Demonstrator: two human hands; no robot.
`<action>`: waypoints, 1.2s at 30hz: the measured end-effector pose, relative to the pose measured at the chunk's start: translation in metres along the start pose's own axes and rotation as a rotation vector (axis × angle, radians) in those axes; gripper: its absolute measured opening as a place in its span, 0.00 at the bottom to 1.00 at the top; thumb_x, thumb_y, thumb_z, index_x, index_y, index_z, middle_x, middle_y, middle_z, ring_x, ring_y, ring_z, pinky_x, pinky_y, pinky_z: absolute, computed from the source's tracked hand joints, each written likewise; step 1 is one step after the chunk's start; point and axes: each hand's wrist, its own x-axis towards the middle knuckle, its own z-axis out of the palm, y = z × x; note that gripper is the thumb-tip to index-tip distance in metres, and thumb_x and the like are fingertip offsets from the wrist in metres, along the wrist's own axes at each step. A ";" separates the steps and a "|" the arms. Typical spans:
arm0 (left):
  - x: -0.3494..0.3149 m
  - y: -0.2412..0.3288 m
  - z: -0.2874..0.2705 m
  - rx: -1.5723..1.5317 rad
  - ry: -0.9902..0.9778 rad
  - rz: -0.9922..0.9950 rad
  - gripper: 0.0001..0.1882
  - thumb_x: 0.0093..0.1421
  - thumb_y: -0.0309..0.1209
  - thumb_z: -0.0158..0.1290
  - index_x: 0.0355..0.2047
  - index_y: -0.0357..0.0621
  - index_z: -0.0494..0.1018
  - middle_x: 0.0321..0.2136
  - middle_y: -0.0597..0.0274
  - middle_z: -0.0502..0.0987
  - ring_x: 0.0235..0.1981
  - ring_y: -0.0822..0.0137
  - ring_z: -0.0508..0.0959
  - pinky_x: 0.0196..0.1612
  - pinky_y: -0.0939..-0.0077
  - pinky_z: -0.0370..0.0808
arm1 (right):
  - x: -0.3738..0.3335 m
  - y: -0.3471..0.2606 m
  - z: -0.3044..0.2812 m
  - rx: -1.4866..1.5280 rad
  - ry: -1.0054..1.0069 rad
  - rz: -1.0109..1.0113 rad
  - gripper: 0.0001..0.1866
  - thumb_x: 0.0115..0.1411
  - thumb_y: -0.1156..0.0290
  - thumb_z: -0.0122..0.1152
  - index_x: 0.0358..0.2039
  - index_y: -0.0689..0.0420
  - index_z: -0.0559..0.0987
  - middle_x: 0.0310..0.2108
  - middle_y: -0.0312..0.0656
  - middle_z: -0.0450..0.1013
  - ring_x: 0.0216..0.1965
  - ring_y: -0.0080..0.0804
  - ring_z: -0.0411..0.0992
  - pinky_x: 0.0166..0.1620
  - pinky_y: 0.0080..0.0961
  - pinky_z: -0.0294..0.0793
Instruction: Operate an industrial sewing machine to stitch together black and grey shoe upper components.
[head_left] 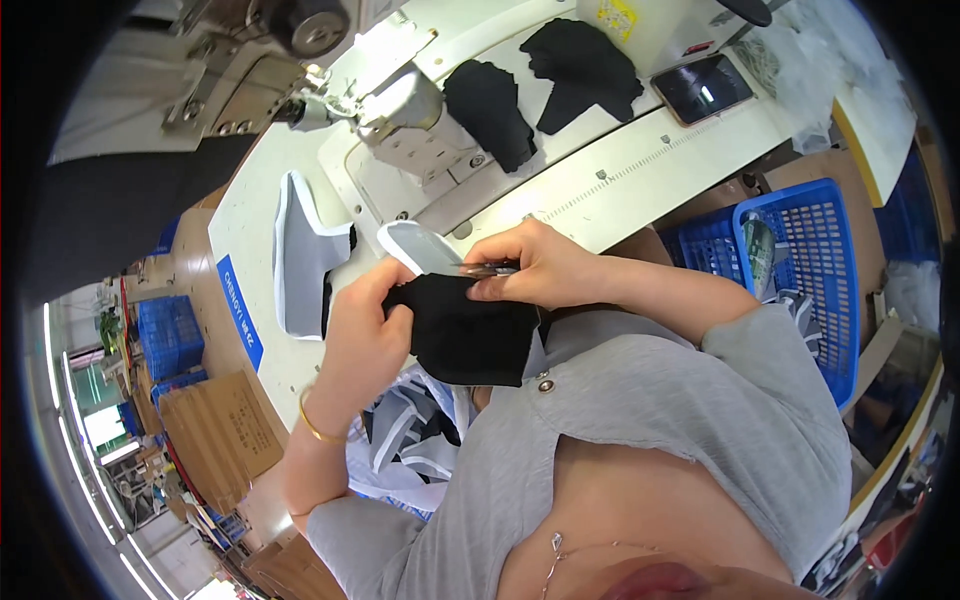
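Snips (490,269) against black cloth (465,330): slack fabric could get nicked.
Left hand (366,322) pinches the cloth near the counter (250,225); right hand (532,262) grips the snips (blades partly hidden). Sewing machine (412,125) crowds the far side; white-edged piece (303,265) left, blue basket (848,300) right.

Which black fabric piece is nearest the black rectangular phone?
The notched piece, beside the phone; the narrower piece lies left of it, and the left hand holds another piece.
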 end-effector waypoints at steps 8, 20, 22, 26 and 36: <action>0.004 0.024 0.036 0.176 0.253 0.195 0.06 0.62 0.25 0.53 0.29 0.36 0.70 0.23 0.51 0.71 0.22 0.53 0.71 0.26 0.66 0.66 | -0.011 -0.008 -0.011 -0.063 0.056 0.013 0.08 0.57 0.71 0.65 0.36 0.60 0.80 0.25 0.40 0.76 0.29 0.22 0.72 0.35 0.25 0.70; 0.017 0.003 0.052 -0.229 0.357 0.030 0.10 0.69 0.27 0.43 0.29 0.40 0.67 0.19 0.70 0.61 0.21 0.79 0.59 0.24 0.79 0.56 | -0.014 -0.001 -0.047 -0.049 0.186 -0.134 0.08 0.57 0.77 0.63 0.38 0.58 0.81 0.34 0.39 0.80 0.36 0.28 0.78 0.43 0.26 0.75; 0.016 0.001 0.053 -0.375 0.418 -0.025 0.11 0.70 0.28 0.44 0.28 0.41 0.66 0.21 0.78 0.59 0.23 0.85 0.54 0.24 0.85 0.51 | -0.001 0.026 -0.105 -0.844 0.743 -0.413 0.08 0.55 0.73 0.65 0.36 0.57 0.80 0.33 0.38 0.77 0.33 0.35 0.76 0.39 0.29 0.75; 0.021 -0.011 0.059 -0.521 0.453 -0.003 0.10 0.70 0.28 0.44 0.29 0.41 0.67 0.21 0.78 0.59 0.23 0.85 0.54 0.24 0.86 0.51 | 0.009 0.042 -0.163 -1.283 0.921 -0.131 0.12 0.52 0.66 0.68 0.35 0.54 0.77 0.33 0.38 0.70 0.39 0.36 0.73 0.36 0.33 0.75; 0.020 -0.009 0.057 -0.623 0.424 -0.017 0.11 0.71 0.30 0.44 0.30 0.42 0.68 0.23 0.76 0.67 0.26 0.85 0.62 0.32 0.87 0.60 | 0.009 0.036 -0.182 -1.155 0.768 -0.074 0.09 0.56 0.67 0.63 0.34 0.56 0.75 0.32 0.42 0.73 0.37 0.44 0.74 0.36 0.38 0.73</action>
